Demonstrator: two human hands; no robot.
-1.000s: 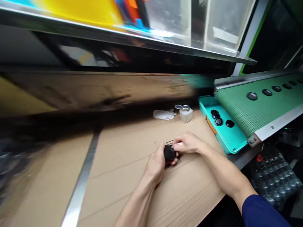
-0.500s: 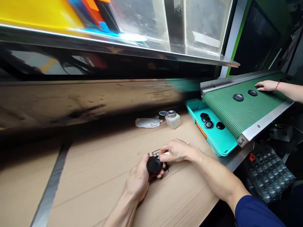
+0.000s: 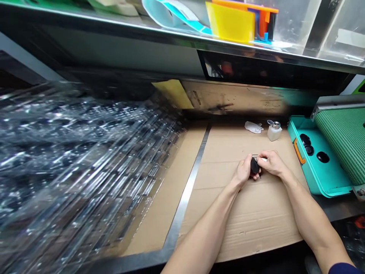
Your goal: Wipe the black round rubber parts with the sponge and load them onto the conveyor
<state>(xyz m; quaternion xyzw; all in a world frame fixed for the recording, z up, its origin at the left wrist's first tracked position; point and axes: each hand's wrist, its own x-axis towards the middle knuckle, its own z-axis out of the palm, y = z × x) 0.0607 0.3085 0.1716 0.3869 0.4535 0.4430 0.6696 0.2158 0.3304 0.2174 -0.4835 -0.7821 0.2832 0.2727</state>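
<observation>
Over the cardboard sheet (image 3: 222, 198), my left hand (image 3: 242, 170) is closed around a round black plastic part (image 3: 254, 166), holding it by the rim with its flat face tilted. My right hand (image 3: 273, 163) is pinched at the part's upper edge. A small white piece (image 3: 264, 159) sticks out between its fingers; whether it is a cloth or a tool I cannot make out. Beyond the hands stands a whitish square bottle (image 3: 274, 132) with a metal top and its lid flipped up. A crumpled white cloth or glove (image 3: 253, 127) lies beside it.
Stacks of clear plastic trays (image 3: 94, 171), blurred, fill the left side. To the right, a turquoise bin (image 3: 327, 179) with several black parts (image 3: 322, 156) sits under the end of a green conveyor belt (image 3: 345, 133). A metal shelf (image 3: 171, 36) with a yellow box (image 3: 230, 23) overhangs the back.
The view has swung left, bringing the plastic trays in and taking the co-worker's hand on the belt out. Both my hands keep their hold on the black part.
</observation>
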